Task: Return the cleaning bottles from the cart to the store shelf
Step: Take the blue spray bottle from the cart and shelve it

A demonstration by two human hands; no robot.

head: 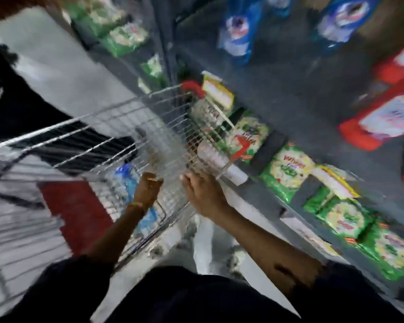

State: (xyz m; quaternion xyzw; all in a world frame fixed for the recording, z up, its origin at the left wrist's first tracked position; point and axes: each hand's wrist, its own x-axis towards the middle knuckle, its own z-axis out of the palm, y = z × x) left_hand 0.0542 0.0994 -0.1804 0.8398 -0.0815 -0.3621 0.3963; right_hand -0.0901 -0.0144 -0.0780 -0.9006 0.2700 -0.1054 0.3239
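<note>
Item: wire cart [84, 136], standing in the aisle just beside the store shelf [275, 141]. Picture heavily blurred by motion.

Contents: a bottle with blue label [126, 180] lay low in the basket; a pale bottle [211, 155] sat at the basket's far corner nearest the shelf, with what looked like another behind it. Exact count could not be told.

Hands: left hand [148, 188] reached down inside the basket, fingers curled near the blue-labelled bottle; whether it gripped anything could not be told. Right hand [201, 190] was at the cart's rim, fingers bent close to the pale bottle; grip likewise unclear.

Shelf: green packets [289, 173] along the lower row, red and white packs [383, 122] above.

Step, as judged: picking bottles out of the cart. Next move would call for a firm hold on one bottle, a lift clear of the wire, and a free spot on the shelf.
</note>
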